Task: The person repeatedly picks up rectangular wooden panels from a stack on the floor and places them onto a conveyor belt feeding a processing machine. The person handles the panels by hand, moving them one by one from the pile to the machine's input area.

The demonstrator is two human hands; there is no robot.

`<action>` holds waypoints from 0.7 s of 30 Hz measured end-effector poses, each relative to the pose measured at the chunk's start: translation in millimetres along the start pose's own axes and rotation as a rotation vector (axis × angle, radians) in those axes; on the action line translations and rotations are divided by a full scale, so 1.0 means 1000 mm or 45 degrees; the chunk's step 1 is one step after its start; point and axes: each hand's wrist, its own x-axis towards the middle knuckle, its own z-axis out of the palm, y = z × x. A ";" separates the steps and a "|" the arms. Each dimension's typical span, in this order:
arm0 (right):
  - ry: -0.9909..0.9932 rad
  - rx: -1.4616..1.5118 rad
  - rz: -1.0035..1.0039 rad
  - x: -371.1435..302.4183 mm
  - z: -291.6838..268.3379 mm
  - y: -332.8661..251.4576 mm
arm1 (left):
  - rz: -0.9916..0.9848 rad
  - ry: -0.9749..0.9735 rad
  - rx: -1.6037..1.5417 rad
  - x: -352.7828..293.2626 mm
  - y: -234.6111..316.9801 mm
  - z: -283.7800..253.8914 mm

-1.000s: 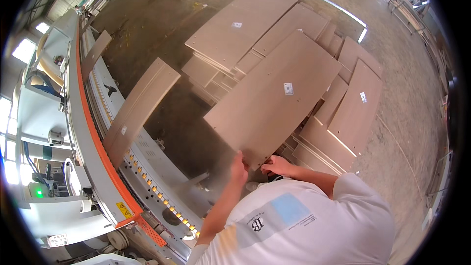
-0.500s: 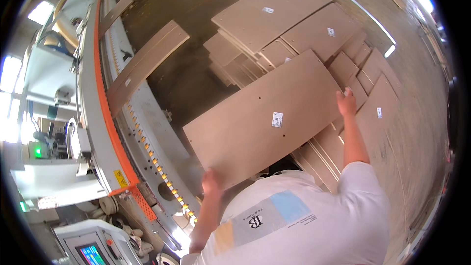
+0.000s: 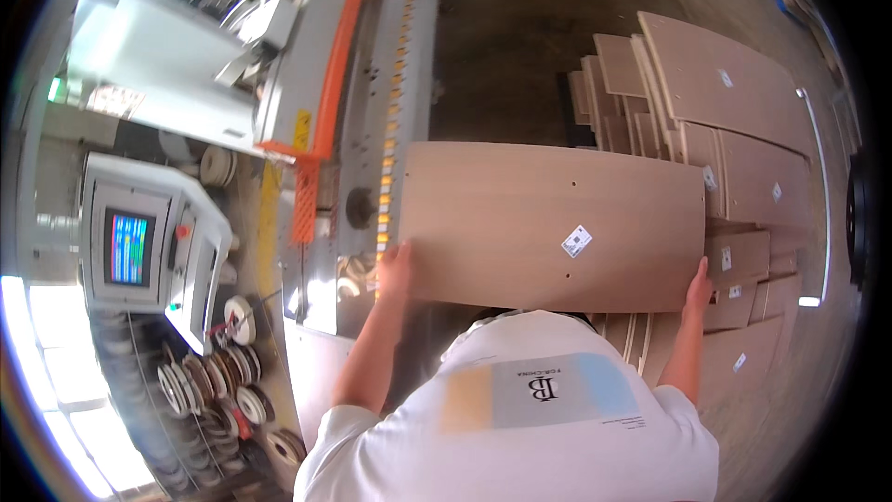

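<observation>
The camera sits on the person's head, close above the grip, looking down past a white printed shirt (image 3: 520, 451) at the bare left hand (image 3: 395, 270), bare right hand (image 3: 699, 288) and flat brown board (image 3: 492, 223). Its wide, round view reaches the grey-and-orange machine (image 3: 308, 51) left of the grip and brown stacked boards (image 3: 743, 163) right of it.

Left hand (image 3: 396, 270) and right hand (image 3: 699, 287) hold a brown panel (image 3: 502, 223).
</observation>
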 end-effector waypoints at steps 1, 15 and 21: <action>0.008 0.002 -0.040 -0.029 0.020 -0.016 | 0.041 0.067 0.036 0.003 -0.015 -0.016; -0.202 -0.353 -0.128 -0.109 0.161 0.039 | 0.465 0.616 0.754 0.032 -0.108 -0.140; -0.206 -0.335 -0.166 -0.118 0.158 0.033 | 0.688 0.489 0.620 0.116 -0.049 -0.111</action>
